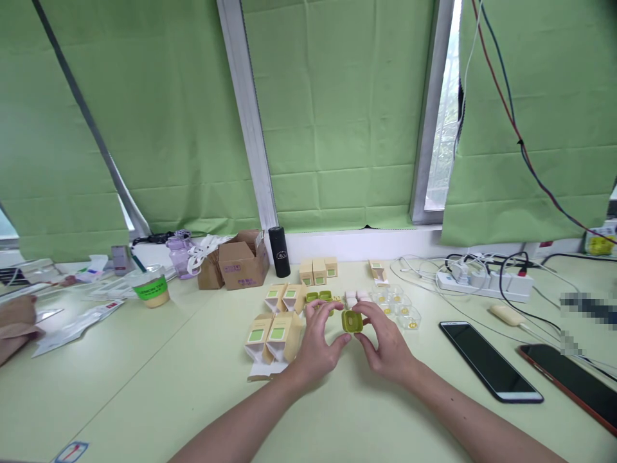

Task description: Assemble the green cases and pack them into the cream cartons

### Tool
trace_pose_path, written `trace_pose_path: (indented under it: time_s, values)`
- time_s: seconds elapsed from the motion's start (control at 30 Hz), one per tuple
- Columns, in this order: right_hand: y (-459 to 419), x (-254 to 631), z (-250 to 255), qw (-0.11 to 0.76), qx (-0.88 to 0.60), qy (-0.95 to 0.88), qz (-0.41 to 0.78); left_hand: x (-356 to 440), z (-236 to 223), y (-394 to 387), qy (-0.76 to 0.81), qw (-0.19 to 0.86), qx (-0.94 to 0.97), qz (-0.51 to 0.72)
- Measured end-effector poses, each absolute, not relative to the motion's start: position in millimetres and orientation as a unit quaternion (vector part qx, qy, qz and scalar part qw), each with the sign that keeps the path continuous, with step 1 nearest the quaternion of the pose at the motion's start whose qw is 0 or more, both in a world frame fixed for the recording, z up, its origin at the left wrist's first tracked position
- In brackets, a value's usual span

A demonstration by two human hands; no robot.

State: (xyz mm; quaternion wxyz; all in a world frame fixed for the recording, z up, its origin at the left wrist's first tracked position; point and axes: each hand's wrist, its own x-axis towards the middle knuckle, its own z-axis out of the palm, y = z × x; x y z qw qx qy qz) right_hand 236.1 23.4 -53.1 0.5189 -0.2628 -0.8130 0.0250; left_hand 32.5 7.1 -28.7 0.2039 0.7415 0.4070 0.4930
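Between my two hands is a small olive-green square container [352, 321], its hollow side facing me. The fingertips and thumb of my left hand [315, 344] close on its left edge. My right hand [388, 341] grips its right side between thumb and fingers. Behind my left hand lie more olive-green containers [325, 296], partly hidden by the fingers. Small white-pink pieces [354, 298] sit just behind my right hand. To its right are clear plastic cups [409, 318] with yellow spots inside. Several cream cartons [284, 334] with green labels stand left of my left hand, flaps open.
Further back stand more cream cartons [318, 271], a black bottle [279, 252] and a brown cardboard box [243, 262]. A drink cup [152, 289] is at left. On the right lie two phones [490, 360] and a power strip [484, 284] with tangled cables. Another person's hand [17, 321] shows far left.
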Motion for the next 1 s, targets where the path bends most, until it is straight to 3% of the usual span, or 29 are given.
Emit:
trace_pose_path:
  time_s: [0.37, 1.0]
  values:
    - [22.3, 237.3, -51.5, 0.491, -0.260, -0.828, -0.070, 34.5, -26.8, 8.4, 0.402, 0.185, 0.752, 0.488]
    - [24.1, 233.8, -50.6, 0.498, -0.254, -0.825, -0.086, 31.7, -30.4, 10.4, 0.386, 0.148, 0.753, 0.513]
